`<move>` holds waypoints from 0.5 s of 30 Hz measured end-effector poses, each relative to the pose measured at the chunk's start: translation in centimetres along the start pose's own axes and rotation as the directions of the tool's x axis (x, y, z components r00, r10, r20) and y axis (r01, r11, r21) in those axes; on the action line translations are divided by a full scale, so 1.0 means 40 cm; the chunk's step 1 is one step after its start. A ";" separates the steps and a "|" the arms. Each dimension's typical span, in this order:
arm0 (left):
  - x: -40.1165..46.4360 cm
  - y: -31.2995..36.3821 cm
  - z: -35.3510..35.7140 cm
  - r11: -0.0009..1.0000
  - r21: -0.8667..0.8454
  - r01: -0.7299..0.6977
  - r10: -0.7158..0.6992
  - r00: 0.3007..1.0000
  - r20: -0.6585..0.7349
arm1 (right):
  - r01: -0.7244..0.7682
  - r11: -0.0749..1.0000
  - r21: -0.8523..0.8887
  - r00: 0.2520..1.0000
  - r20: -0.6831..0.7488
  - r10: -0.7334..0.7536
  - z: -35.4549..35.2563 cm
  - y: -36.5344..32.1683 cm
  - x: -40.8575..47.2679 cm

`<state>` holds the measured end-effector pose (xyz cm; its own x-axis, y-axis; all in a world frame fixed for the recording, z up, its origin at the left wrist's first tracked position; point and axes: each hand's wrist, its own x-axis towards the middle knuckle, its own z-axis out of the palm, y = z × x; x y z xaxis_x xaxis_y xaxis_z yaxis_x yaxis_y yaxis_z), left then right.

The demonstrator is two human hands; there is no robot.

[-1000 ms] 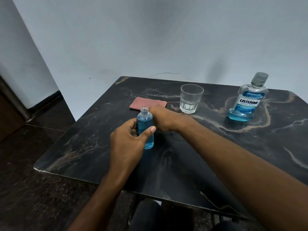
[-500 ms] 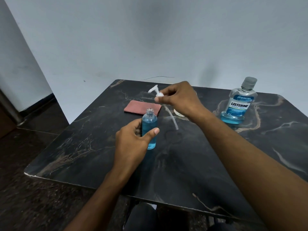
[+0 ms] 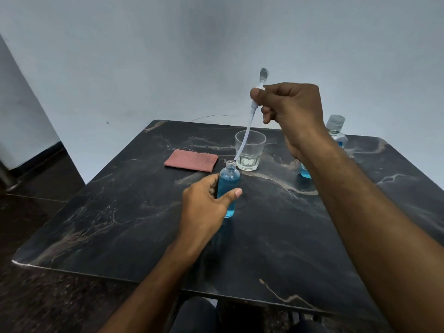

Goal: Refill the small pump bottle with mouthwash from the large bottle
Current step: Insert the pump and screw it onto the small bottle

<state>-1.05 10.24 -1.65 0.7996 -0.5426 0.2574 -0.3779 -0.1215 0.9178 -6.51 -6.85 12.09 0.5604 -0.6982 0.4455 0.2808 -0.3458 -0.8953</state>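
From the head view we see the left hand wrapped around the small pump bottle, which stands upright on the dark marble table, uncapped and nearly full of blue liquid. The right hand is raised above the far side of the table, pinching the white pump head; its thin dip tube slants down to end just beside the bottle's open neck. Behind the tube we see a clear glass. A folded pink cloth lies to the glass's left. At far right, the large bottle stands capped, mostly hidden by the right wrist.
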 end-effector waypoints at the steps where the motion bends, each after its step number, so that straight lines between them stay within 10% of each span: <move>1: 0.000 0.002 0.002 1.000 0.004 -0.001 0.001 1.000 0.002 | 0.003 1.000 -0.002 1.000 0.006 -0.003 -0.001 -0.004 -0.001; 15: -0.001 0.008 0.005 1.000 0.006 -0.007 0.007 1.000 0.009 | -0.022 0.997 0.077 1.000 -0.014 0.023 -0.002 0.004 -0.017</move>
<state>-1.31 10.06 -1.43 0.7928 -0.5507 0.2613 -0.3863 -0.1224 0.9142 -6.92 -6.49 11.66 0.5560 -0.7147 0.4245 0.3272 -0.2813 -0.9021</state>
